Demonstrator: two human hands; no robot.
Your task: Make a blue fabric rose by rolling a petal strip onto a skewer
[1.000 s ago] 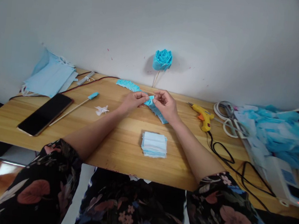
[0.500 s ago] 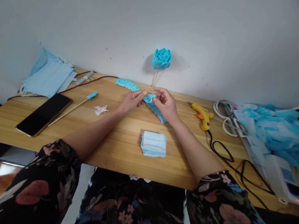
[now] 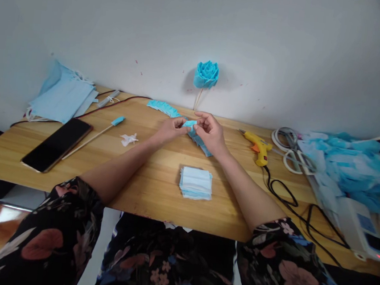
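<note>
Blue strip (image 3: 190, 123) sits just beyond the stack (image 3: 196, 183) of pale blue pieces on the table (image 3: 152, 188), and its free end runs back toward the stack. Left hand (image 3: 169, 131) pinches the strip's far end between thumb and forefinger. Right hand (image 3: 211, 133) pinches the same end from the other side, other fingers curled. The fingertips nearly meet. Rose (image 3: 206, 74) stands at the wall, well beyond the stack. Glue gun (image 3: 258, 147) lies right of the stack, scissors (image 3: 288, 147) farther right. White scrap (image 3: 129, 139), stick (image 3: 91, 138) and phone (image 3: 57, 144) lie left of the stack.
</note>
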